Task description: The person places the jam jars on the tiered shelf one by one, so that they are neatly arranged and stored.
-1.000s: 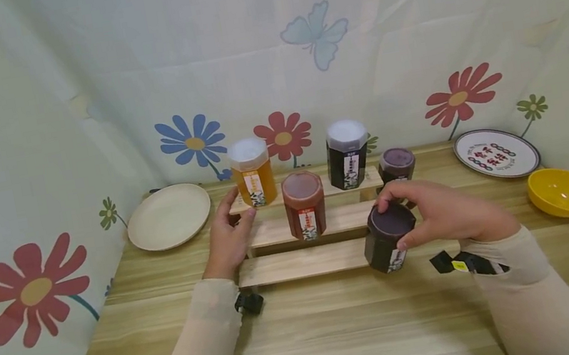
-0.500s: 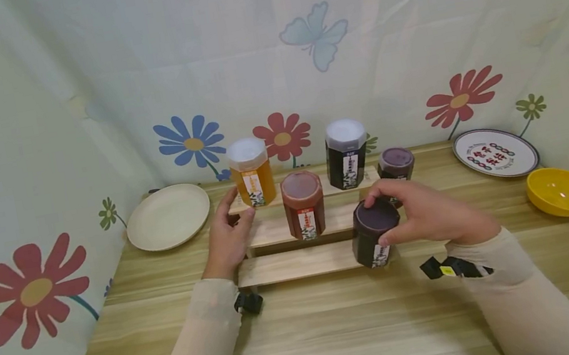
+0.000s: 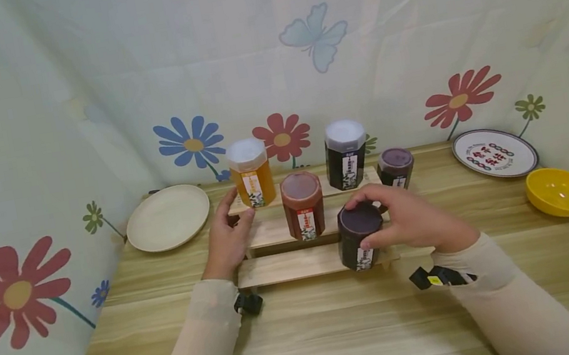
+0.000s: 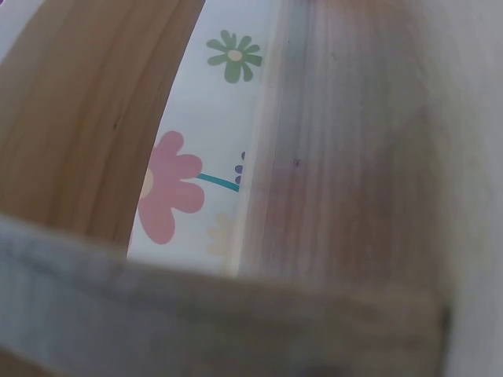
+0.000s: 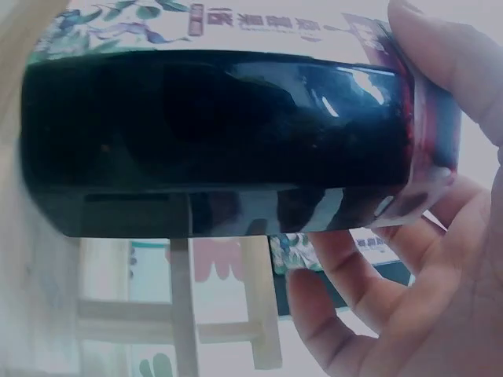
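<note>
perhaps the centre-right dark jar [image 3: 357,225] could slip: the right hand [image 3: 417,217] grips only its top, fingers curled; the left hand [image 3: 225,238] pinches the rack [image 3: 288,265].

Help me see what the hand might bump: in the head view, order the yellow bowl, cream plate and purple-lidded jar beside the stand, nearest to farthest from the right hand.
From the right hand:
1. Purple-lidded jar, just beyond it, right of the stand.
2. Yellow bowl, off to its right.
3. Cream plate, far left, past the stand.
</note>
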Tool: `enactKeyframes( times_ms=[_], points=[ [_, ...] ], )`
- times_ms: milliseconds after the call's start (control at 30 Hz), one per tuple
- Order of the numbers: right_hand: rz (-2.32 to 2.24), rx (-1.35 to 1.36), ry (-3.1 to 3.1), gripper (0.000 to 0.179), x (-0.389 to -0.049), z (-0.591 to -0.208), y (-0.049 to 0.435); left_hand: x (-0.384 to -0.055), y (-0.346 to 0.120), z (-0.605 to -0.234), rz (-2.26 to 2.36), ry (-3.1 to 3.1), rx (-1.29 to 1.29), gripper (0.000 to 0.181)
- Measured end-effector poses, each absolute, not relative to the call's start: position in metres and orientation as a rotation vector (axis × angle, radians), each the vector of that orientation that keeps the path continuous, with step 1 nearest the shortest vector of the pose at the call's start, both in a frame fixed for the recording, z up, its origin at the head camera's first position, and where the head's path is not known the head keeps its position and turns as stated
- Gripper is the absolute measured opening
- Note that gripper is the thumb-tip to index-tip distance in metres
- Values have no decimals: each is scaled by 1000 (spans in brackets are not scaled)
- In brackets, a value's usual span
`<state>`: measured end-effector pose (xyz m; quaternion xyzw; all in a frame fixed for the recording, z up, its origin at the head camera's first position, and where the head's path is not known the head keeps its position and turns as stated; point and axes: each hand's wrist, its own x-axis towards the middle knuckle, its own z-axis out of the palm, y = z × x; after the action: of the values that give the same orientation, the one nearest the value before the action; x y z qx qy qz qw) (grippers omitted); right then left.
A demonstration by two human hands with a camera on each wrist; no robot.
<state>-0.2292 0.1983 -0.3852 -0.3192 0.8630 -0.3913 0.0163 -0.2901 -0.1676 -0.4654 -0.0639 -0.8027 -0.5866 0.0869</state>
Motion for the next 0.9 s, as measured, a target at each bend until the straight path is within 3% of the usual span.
enactKeyframes(
  times_ms=[900],
  points=[
    [-1466, -1023, 2589, 63, -218, -414, 171, -277, -162, -476, -1698, -2349, -206, 64]
  ],
)
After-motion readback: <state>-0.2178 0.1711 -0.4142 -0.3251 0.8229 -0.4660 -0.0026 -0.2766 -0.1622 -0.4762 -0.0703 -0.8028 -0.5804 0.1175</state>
